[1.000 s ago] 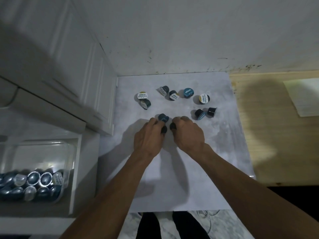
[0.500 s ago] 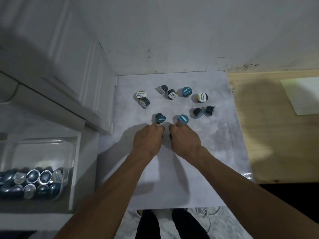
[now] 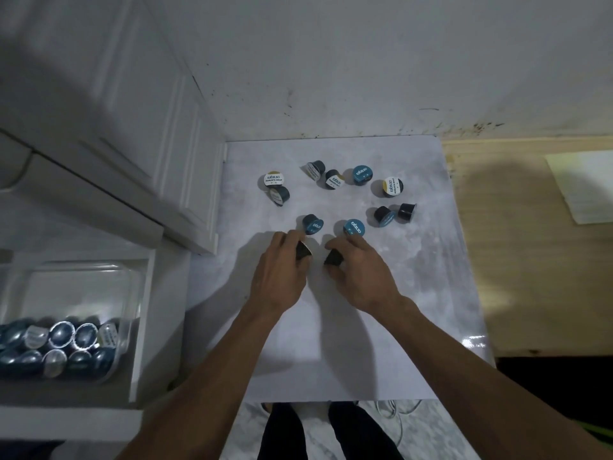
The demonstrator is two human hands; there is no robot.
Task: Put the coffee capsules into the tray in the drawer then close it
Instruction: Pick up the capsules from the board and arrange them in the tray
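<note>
Tray left of your hands, half full of capsules | your left hand and right hand each grip a dark capsule

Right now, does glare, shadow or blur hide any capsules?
Head view: dim overall; glare streaks the clear tray, washing out some lids inside; arm shadows fall beside left hand and right hand, but the loose capsules read clearly; cabinet edges bend from wide-angle distortion.
</note>
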